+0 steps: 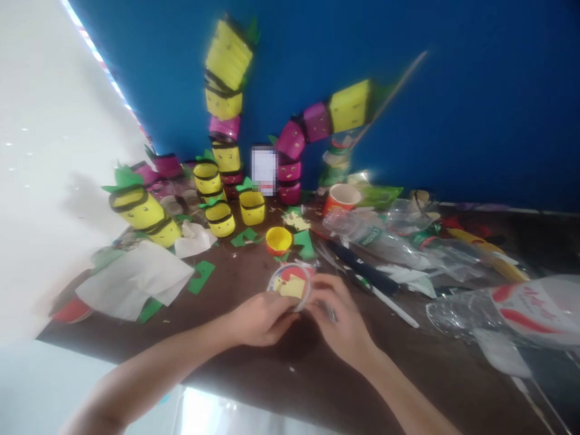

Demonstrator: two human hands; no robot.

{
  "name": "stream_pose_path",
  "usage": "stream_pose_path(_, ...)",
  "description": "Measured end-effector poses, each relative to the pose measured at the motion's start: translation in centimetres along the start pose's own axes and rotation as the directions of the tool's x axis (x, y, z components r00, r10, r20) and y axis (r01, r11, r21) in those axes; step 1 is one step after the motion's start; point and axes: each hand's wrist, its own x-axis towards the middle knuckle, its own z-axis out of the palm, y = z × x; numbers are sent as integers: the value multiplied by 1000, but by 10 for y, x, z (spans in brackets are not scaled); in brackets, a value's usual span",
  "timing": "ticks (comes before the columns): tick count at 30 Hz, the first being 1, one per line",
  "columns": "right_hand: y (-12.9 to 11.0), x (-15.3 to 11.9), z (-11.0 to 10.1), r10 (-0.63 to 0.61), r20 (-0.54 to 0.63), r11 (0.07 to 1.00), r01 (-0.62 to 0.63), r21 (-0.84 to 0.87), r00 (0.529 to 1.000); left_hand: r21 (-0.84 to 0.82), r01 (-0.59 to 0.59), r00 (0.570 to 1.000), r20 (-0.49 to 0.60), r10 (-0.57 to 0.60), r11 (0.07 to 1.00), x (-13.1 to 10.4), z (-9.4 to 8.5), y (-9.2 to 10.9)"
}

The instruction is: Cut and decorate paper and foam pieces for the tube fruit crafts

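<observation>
A pale ring that looks like a roll of clear tape (307, 290) is held between my two hands, over the brown table. Red and yellow pieces (292, 286) show inside its rim. My left hand (267, 317) is closed on its lower left edge, with the fingertips partly hidden. On the right edge, the bent fingers of my right hand (338, 314) grip the same ring. A small greyish thing by the right fingers is too blurred to name. Just beyond the ring sits a small yellow-orange cup (278, 240), beside green paper scraps (303, 244).
Yellow cups with faces and green leaf tops (220, 219) stand at the back left. Stacked purple and yellow cups (290, 142) lean before the blue wall. White paper (136, 278) lies left. Clear bottles (466, 314), a dark-handled knife-like tool (362, 266) and a red-orange cup (342, 198) crowd the right.
</observation>
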Motion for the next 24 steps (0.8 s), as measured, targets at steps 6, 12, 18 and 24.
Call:
stream_pose_path(6,0,-1,3,92,44,993,-95,70,995,-142,106,993,-30,-111,984,2,-3,7)
stream_pose_path(12,-2,-2,5,125,54,986,-130,107,991,-268,194,972,-74,-221,944,6,-8,19)
stream_pose_path(18,-2,-1,5,188,95,955,-204,217,978,-328,217,968,-52,-247,919,7,-10,21)
stream_pose_path(24,-4,1,3,206,33,901,-203,383,978,-368,204,967,-70,-245,907,8,-11,19)
